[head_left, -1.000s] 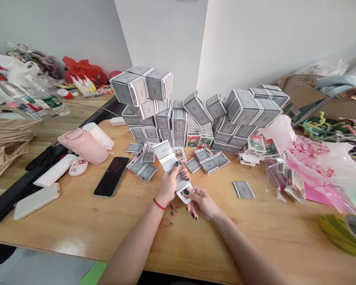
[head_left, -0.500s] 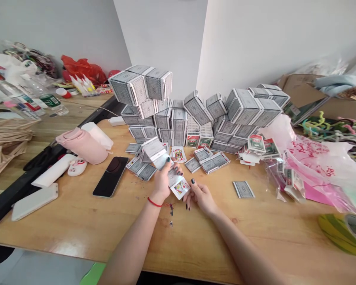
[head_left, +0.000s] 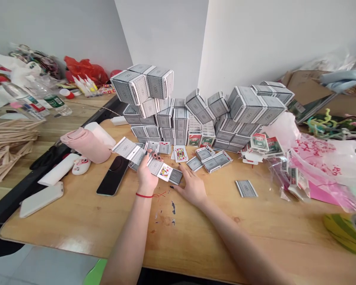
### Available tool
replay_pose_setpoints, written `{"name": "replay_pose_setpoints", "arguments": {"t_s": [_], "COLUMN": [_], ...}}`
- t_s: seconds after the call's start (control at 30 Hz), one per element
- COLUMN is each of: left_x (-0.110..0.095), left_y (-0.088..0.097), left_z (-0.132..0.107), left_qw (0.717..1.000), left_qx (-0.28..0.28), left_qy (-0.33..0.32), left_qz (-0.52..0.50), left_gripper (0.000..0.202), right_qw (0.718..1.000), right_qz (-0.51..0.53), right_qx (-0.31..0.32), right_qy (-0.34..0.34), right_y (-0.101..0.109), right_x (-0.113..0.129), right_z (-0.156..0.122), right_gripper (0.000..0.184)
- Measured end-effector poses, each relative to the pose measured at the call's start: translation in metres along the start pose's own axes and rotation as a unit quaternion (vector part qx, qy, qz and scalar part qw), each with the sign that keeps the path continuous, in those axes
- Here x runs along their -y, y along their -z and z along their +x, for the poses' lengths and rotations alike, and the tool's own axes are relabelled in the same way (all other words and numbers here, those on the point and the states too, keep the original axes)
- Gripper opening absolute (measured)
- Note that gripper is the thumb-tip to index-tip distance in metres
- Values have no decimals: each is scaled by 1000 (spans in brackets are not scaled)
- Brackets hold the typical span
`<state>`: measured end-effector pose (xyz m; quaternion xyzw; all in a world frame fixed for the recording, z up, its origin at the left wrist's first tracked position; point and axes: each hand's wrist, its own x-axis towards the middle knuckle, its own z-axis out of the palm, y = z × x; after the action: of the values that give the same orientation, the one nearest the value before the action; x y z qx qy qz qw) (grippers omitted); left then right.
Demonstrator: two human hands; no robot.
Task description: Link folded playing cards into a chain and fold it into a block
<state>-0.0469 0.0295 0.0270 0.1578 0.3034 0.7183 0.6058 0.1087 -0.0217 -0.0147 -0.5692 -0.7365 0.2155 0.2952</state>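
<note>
A strip of joined playing cards [head_left: 125, 149] slants across my left hand [head_left: 147, 174], whose fingers are closed around its middle. Most of the strip shows grey patterned backs. A queen of diamonds [head_left: 165, 172] faces up towards its right end. Just beyond it is a playing card [head_left: 176, 176] with its back up; I cannot tell if it is joined to the strip. My right hand [head_left: 192, 186] is low over the table, with thumb and fingers spread on either side of that card's right end. Loose cards and a face-up court card [head_left: 180, 153] lie behind my hands.
Stacked blocks covered in cards [head_left: 158, 83] stand along the back. A phone [head_left: 112, 176] and a pink bottle [head_left: 86, 144] lie left. One card [head_left: 246, 189] lies to the right, with card boxes [head_left: 258, 142], a plastic bag [head_left: 311, 158] and yellow tape [head_left: 341, 233] farther over.
My left hand has moved left with the card strip, which is now turned flatter. My right hand has moved slightly left and forward, and its fingers have spread.
</note>
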Motion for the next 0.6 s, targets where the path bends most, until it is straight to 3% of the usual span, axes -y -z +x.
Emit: {"name": "replay_pose_setpoints", "arguments": {"t_s": [0.1,0.27,0.47,0.6], "left_x": [2,1,7,13], "left_y": [-2,-5,-5,-6], "left_z": [-2,-7,-10,-13], "left_qw": [1000,998,997,997], "left_qx": [10,42,63,53], "left_qy": [17,38,43,56], "left_qz": [-6,-13,-19,-27], "left_gripper": [14,25,26,27], "right_qw": [999,982,903,878], "right_qz": [30,184,425,471], "right_qx": [-10,-29,7,3], "right_qy": [7,-27,-66,-85], "right_y": [1,11,12,13], "right_x": [0,-11,-23,-23], "right_z": [2,-10,-23,-21], "right_gripper": [59,55,61,63]}}
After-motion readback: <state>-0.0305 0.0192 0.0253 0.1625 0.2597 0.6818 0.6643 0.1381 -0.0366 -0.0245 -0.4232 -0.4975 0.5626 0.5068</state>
